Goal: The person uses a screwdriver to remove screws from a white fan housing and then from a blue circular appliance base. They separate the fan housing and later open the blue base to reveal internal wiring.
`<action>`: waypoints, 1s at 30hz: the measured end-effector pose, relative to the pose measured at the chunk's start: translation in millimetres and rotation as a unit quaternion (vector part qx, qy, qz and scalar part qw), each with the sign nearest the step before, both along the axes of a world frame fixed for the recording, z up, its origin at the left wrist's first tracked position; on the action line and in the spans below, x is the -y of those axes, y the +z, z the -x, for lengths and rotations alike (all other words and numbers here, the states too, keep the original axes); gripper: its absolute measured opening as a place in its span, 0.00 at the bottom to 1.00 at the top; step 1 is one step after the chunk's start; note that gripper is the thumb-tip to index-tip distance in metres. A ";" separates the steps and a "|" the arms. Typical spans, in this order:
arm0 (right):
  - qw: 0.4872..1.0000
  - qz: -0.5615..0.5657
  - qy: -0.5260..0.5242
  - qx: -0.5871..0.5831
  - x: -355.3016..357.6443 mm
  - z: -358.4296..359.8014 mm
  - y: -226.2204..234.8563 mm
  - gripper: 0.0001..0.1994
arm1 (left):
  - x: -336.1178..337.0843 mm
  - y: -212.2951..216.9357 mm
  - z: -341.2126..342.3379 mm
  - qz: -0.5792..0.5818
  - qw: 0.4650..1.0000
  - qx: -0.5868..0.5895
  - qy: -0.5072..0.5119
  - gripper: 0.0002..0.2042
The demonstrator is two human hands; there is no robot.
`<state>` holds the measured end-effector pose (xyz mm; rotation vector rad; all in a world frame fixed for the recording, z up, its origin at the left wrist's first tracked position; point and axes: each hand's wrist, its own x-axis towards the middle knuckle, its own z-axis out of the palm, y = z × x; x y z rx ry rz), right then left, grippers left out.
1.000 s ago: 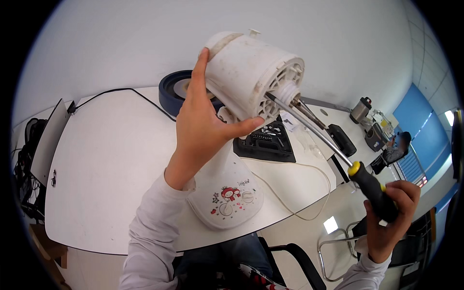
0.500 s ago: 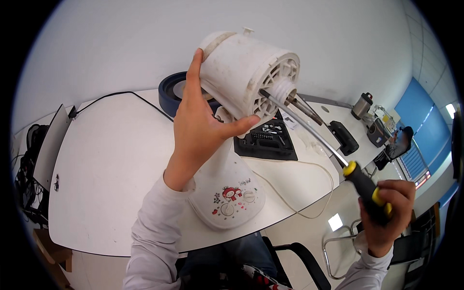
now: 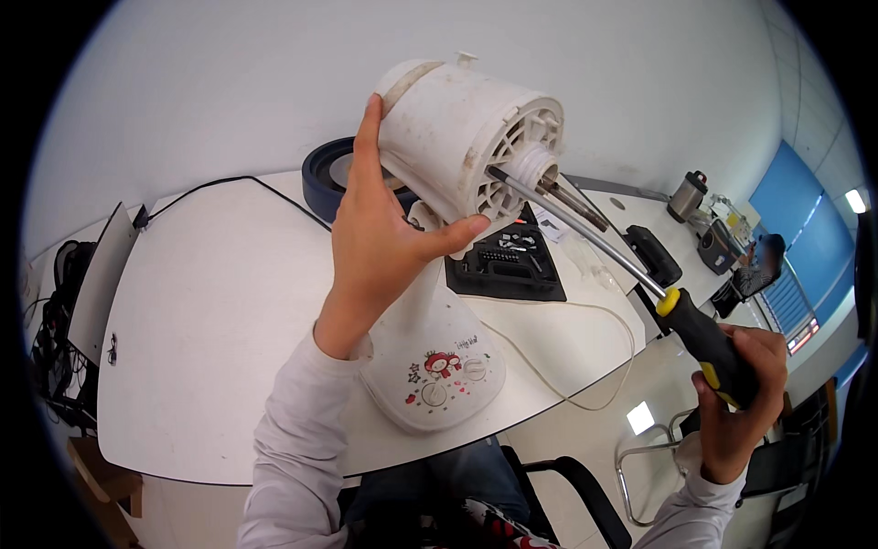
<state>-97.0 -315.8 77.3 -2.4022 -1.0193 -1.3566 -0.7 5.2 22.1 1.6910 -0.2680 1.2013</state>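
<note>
A white fan motor housing [image 3: 448, 133], scuffed and brownish in places, is tilted with its slotted front facing right. My left hand [image 3: 380, 242] grips it from the left, thumb on the front rim and fingers spread along the back. From the slotted front stick out a white threaded collar [image 3: 533, 167] and a metal shaft [image 3: 576, 199]. My right hand [image 3: 745, 398] wraps round the black-and-yellow handle of a long screwdriver [image 3: 594, 240]. Its tip meets the slotted front beside the collar; how deep it reaches is hidden. Below stands the white fan base [image 3: 434, 366] with two knobs and red cartoon prints.
A dark blue ring-shaped part [image 3: 322, 188] lies behind the housing. An open black tool case [image 3: 508, 267] sits on the white table [image 3: 210, 339], and a pale cord [image 3: 585, 403] loops over its edge. Farther right are a black case [image 3: 653, 254], a metal flask [image 3: 686, 197] and another person [image 3: 764, 265].
The screwdriver handle has turned in my right hand, and the hand sits slightly farther right and its grip has shifted. The tip stays at the slotted front. My left hand keeps its hold.
</note>
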 end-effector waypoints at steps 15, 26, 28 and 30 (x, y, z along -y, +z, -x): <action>0.985 -0.108 0.018 -0.131 -17.1 -2.6 2.0 0.32 | 1.0 -3.1 -3.8 -0.020 1.000 0.000 0.013 0.58; 0.864 -0.224 0.114 -0.435 -21.8 3.2 19.0 0.29 | -0.4 -4.3 -6.7 -0.041 0.997 -0.002 0.059 0.59; 0.941 -0.120 0.119 -0.293 -22.8 1.0 12.4 0.31 | -1.5 -6.3 -8.3 -0.048 0.997 0.021 0.050 0.59; 0.985 -0.046 0.059 -0.152 -24.1 2.4 5.4 0.36 | -4.2 -5.9 -6.1 -0.055 0.996 0.020 0.060 0.59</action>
